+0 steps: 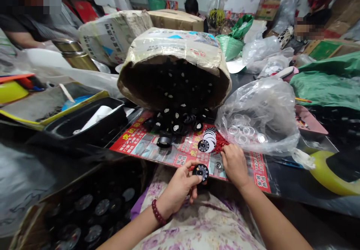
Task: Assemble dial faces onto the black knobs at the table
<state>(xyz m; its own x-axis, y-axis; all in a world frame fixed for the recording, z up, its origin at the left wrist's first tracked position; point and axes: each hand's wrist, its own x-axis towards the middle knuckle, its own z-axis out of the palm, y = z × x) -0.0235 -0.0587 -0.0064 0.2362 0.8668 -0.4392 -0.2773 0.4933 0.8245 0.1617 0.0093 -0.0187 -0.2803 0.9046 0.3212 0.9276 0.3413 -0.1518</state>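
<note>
My left hand, with a beaded bracelet at the wrist, holds a small round dial gauge by its edge, thumb across its face. The dial is black with white markings and faces up. My right hand rests at a pile of thin red pieces, its fingers bent together; whatever lies between the fingertips is hidden. Just left of that pile is a fanned stack of round dial cards. A small round metal piece lies between my hands. Black round casings are heaped behind.
A tipped carton opens toward me, spilling casings. To the right sits a clear bag of transparent rings, with a yellow tape roll beyond. A black tray stands left; below it, a box holds finished-looking gauges. Other people are around.
</note>
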